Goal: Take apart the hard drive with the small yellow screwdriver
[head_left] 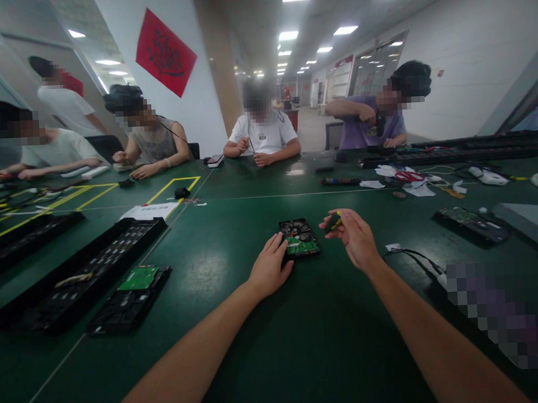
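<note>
A hard drive lies on the green table with its green circuit board facing up. My left hand rests against the drive's near left edge, fingers curled on its side. My right hand hovers just right of the drive, pinched around a small screwdriver with a black and yellow handle that points left towards the drive.
Long black trays and a second green board lie at the left. A black cable and a further drive sit at the right. Several other people work along the far and left edges, with tools and paper scraps near them.
</note>
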### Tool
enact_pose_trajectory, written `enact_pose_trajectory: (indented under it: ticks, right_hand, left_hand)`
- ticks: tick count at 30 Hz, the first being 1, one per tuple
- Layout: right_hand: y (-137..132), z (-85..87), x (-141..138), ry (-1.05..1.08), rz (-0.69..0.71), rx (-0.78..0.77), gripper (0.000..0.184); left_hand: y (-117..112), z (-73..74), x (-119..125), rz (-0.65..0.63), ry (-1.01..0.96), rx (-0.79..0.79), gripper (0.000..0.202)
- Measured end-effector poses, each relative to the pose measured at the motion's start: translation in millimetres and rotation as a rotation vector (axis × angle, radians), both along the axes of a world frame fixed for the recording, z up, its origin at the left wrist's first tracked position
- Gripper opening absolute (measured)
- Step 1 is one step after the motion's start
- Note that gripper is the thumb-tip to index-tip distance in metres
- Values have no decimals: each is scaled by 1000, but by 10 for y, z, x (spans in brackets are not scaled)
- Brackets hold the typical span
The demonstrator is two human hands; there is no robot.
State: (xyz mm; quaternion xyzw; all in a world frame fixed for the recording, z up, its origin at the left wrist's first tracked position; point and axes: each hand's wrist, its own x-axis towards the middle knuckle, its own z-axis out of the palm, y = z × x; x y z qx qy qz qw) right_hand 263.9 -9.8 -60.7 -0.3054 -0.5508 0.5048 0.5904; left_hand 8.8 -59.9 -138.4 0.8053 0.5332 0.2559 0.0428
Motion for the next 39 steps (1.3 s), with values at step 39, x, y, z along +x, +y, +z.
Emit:
enact_pose_trajectory:
  ticks: [39]
  right_hand:
    - [-32,-92,-46,63,21,-63,38]
  left_hand:
    - [-47,94,-31,2,-31,4,47]
